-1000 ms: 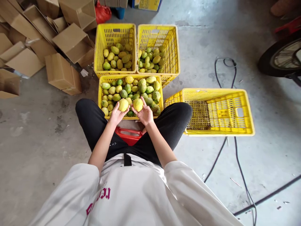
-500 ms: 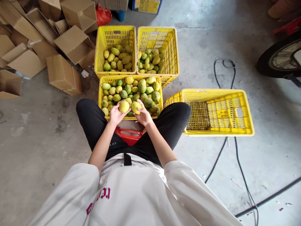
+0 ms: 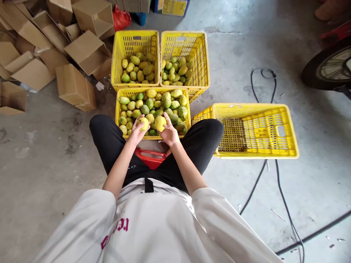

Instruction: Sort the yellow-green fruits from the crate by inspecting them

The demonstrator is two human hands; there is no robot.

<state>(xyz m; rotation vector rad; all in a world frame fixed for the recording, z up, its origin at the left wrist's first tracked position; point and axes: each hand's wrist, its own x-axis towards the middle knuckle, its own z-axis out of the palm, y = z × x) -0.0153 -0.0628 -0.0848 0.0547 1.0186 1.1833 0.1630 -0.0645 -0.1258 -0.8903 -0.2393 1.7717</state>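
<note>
My left hand point(image 3: 136, 133) is closed around a yellow lemon point(image 3: 143, 124), its thumb and fingers on the sides of the fruit. In my right hand point(image 3: 169, 134) is another yellow lemon point(image 3: 159, 123), gripped with the fingers along its right side. Both fruits are held a small gap apart over the near edge of a yellow crate point(image 3: 118, 109). That crate is full of green and yellow lemons point(image 3: 149, 104), some of them hidden beneath my hands.
Behind stand two more yellow crates, a left one point(image 3: 113, 58) and a right one point(image 3: 207, 60), partly filled with lemons. An empty yellow crate point(image 3: 263, 131) lies right of my knee. Cardboard boxes point(image 3: 72, 86) pile up at left; a black cable point(image 3: 283, 197) and a wheel point(image 3: 315, 67) are at right.
Both lemons have turned in my fingers, and the left one now shows a greenish patch. My right fingers reach slightly farther up. The view has shifted a little.
</note>
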